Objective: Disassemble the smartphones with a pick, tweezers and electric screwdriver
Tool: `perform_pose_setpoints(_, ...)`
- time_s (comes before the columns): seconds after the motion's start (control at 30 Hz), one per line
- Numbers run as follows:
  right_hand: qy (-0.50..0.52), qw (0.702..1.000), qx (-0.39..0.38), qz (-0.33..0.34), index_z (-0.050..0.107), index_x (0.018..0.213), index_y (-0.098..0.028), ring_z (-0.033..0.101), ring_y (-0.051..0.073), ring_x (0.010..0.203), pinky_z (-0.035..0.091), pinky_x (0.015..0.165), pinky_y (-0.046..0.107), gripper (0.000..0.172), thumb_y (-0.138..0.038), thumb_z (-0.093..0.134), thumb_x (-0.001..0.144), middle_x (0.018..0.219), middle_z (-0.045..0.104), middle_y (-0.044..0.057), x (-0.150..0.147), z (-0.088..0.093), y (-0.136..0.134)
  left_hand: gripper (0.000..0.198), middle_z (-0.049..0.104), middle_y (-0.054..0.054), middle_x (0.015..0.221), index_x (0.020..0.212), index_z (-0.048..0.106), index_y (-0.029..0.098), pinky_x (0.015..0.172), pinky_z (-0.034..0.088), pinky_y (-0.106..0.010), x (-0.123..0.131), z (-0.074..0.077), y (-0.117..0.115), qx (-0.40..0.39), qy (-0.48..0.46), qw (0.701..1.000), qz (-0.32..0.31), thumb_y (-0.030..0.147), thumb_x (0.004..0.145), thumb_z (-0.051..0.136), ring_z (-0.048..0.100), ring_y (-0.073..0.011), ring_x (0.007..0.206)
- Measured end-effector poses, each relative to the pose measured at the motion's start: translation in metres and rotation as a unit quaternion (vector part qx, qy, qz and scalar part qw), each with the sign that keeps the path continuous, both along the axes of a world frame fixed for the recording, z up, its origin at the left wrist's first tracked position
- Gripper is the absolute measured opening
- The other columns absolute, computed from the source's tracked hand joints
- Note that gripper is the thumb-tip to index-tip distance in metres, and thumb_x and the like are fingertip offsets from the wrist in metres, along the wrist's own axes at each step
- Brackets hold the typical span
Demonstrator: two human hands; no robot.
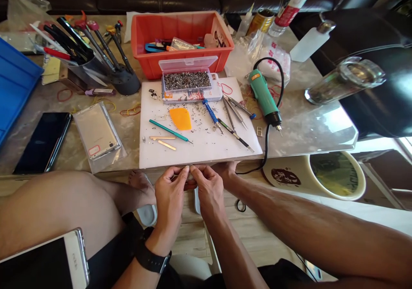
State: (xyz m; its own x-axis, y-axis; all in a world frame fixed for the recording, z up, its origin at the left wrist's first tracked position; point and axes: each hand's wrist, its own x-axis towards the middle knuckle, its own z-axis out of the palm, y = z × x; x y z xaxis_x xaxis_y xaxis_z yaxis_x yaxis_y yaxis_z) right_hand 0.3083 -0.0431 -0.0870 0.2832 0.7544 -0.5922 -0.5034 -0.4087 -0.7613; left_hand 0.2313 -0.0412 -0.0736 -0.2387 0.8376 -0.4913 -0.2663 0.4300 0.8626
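My left hand [170, 199] and my right hand [207, 190] meet just below the front edge of a white cutting board [199, 158]. Their fingertips nearly touch, and anything small between them is hidden. A black wristwatch [152, 254] circles my left wrist. On the board lie an orange plastic pry pick [180, 118], a green-handled tool [169, 130], a blue-handled screwdriver [210, 112], a black-handled screwdriver [234, 135], tweezers [233, 113] and a plastic box of tiny screws [186, 79]. Loose screws are scattered across the board.
A white smartphone [45, 259] rests on my lap. Behind the board stand a red crate [180, 36] of parts and a green hot air gun [264, 94]. A tool holder [122, 81], blue tray [14, 83], black phone [43, 143] and glass tumbler [344, 81] occupy the tabletop.
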Motion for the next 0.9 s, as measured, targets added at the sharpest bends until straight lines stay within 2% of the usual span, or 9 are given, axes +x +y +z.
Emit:
perform_pose_setpoints(0.2,0.028,0.999,-0.003,0.016,0.069,0.071,-0.017,0.054,0.010,0.048,0.048,0.047,0.023,0.025,-0.037,0.083,0.070,0.059,0.062,-0.004,0.009,0.002,0.001,0.035,0.069,0.000,0.062,0.074,0.071,0.016,0.055,0.058,-0.028,0.005,-0.005,0.000,-0.002,0.041,0.999,-0.003,0.048,0.075,0.087,0.067,-0.0173,0.054)
perform_pose_setpoints(0.33,0.028,0.999,0.007,0.034,0.071,0.072,-0.016,0.060,0.012,0.050,0.054,0.052,0.025,0.022,-0.035,0.083,0.072,0.063,0.067,-0.002,0.015,0.002,0.000,0.031,0.073,-0.001,0.069,0.081,0.074,0.017,0.059,0.060,-0.029,0.006,-0.004,-0.003,0.012,0.051,0.999,-0.002,0.046,0.077,0.086,0.068,-0.0181,0.060)
perform_pose_setpoints(0.5,0.020,0.998,0.027,0.046,0.074,0.077,-0.015,0.067,0.016,0.058,0.060,0.061,0.030,0.026,-0.038,0.085,0.073,0.069,0.072,0.001,0.019,0.006,-0.002,0.029,0.075,-0.001,0.076,0.081,0.073,0.019,0.066,0.061,-0.028,0.008,0.000,-0.006,0.041,0.051,0.998,0.012,0.045,0.078,0.085,0.070,-0.0178,0.068)
perform_pose_setpoints(0.67,-0.027,0.998,0.021,0.048,0.072,0.074,-0.016,0.065,0.016,0.058,0.058,0.059,0.029,0.023,-0.038,0.080,0.075,0.068,0.072,0.001,0.017,0.010,0.000,0.030,0.074,0.000,0.078,0.081,0.072,0.018,0.066,0.059,-0.027,0.010,0.000,-0.005,0.032,0.039,0.998,0.025,0.044,0.077,0.086,0.069,-0.0165,0.070)
perform_pose_setpoints(0.9,-0.086,0.996,-0.027,0.028,0.066,0.069,-0.019,0.063,0.016,0.058,0.055,0.054,0.028,0.021,-0.037,0.076,0.073,0.066,0.070,0.001,0.009,0.010,0.004,0.037,0.070,-0.001,0.069,0.077,0.073,0.015,0.060,0.056,-0.026,0.007,0.006,0.003,-0.016,0.008,1.000,0.008,0.046,0.067,0.092,0.064,-0.0157,0.062)
